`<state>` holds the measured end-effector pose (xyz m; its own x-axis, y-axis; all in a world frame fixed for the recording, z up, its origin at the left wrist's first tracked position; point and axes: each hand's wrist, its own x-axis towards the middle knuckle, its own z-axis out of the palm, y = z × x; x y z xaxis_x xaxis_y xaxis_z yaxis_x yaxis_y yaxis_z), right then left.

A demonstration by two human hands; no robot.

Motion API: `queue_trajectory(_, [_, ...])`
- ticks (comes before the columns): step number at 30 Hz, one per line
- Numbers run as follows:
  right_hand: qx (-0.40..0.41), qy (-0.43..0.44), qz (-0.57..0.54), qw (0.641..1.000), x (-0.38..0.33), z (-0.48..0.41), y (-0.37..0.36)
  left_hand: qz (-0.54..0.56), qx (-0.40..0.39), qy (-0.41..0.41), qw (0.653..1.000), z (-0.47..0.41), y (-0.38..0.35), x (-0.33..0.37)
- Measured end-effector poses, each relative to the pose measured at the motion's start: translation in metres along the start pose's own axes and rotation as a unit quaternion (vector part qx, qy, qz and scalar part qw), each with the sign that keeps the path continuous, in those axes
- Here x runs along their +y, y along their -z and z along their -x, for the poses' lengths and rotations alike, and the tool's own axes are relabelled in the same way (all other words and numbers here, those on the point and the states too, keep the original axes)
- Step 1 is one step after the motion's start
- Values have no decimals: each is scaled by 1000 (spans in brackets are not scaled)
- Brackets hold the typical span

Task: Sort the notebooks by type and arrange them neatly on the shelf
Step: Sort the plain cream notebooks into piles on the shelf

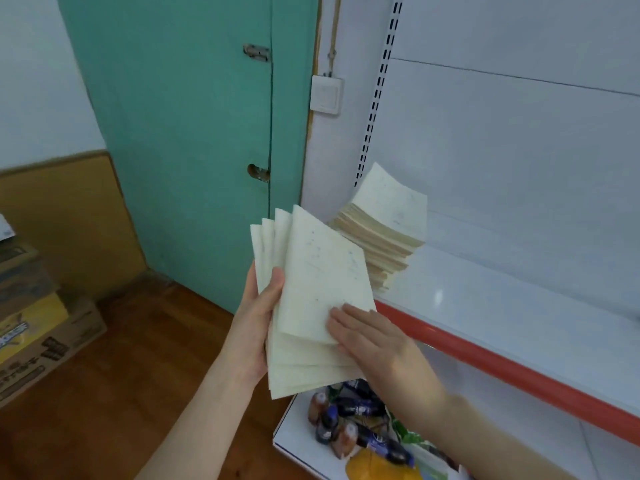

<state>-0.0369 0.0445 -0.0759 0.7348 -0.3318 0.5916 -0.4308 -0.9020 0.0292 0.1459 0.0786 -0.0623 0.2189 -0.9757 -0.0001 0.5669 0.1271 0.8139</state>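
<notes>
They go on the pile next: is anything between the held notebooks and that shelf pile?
Nothing visible does. The left hand grips the notebooks just in front of the pile on the shelf; the right hand rests flat on them.

**One camera, worn on my head**

There is a single view, so no part of the scene is shared with another. It looks from my head forward and down, wide-angled enough that the upright of the shelf (502, 306) bows. My left hand (258, 327) and right hand (367, 341) are close beneath it with the notebooks (322, 271) mid-frame, and my forearms run off the bottom edge. The shelf is near on the right. The door (194, 133) stands farther back on the left, above the floor (138, 341).
</notes>
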Motion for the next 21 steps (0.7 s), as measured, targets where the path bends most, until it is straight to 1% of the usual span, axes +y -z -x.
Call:
queue_trajectory(2, [-7,7,-3,1000,2,13,2,-1,-3,7,1000,6,-4,-9])
queue_trajectory(5, [-18,19,-2,1000,9,29,15,-15,14,11,1000,12,-16,-20])
queue_trajectory(6, [-26,20,-21,999,11,34,23,-24,23,9,999,12,-23,-23])
queue_trajectory(8, [-42,-4,-109,993,16,45,43,-37,43,-3,998,13,-39,-32])
queue_trajectory(9, [-39,-42,-161,985,20,52,54,-42,46,-11,998,13,-47,-37])
queue_trajectory(10, [-24,-99,-205,974,25,58,67,-45,42,-16,998,14,-59,-43])
queue_trajectory(11, [7,-168,-231,958,34,66,81,-48,32,-15,998,14,-71,-51])
queue_trajectory(12, [55,-242,-238,939,45,74,93,-48,20,-12,999,15,-85,-60])
queue_trajectory(13, [103,-321,-229,913,59,85,105,-46,8,-11,999,15,-99,-71])
queue_trajectory(14, [124,-402,-225,879,74,96,118,-43,-7,-13,999,16,-116,-82])
queue_trajectory(15, [118,-476,-246,836,92,108,129,-39,-24,-15,999,16,-132,-95])
queue_trajectory(16, [101,-534,-301,784,109,122,138,-34,-39,-11,999,15,-150,-109])
queue_trajectory(18, [77,-600,-425,674,129,152,156,-24,-69,12,997,16,-186,-135])
queue_trajectory(19, [77,-614,-460,637,137,166,166,-19,-83,26,996,17,-202,-148])
queue_trajectory(21, [101,-634,-490,589,155,195,181,-10,-97,54,994,18,-232,-173])
